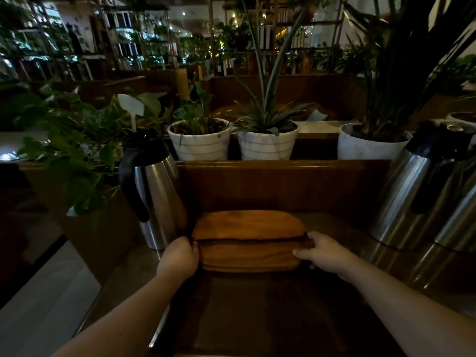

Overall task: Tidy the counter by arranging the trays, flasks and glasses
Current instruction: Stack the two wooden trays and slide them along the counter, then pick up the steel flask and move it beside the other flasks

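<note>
A stack of wooden trays (248,240) lies in the middle of the dark counter (257,318), below a wooden back wall. My left hand (179,256) grips the stack's left end and my right hand (320,251) grips its right end, thumb on the lower tray's face. The upper tray (247,225) looks lighter than the lower one. A steel flask with a black handle and lid (152,186) stands just left of the trays. Two more steel flasks (412,191) stand at the right. No glasses are in view.
Three white plant pots (202,140) stand on a ledge behind the wooden back wall (283,186). A leafy plant (69,150) spreads at the left, beside the left flask. The counter's left edge drops to a pale floor (38,292).
</note>
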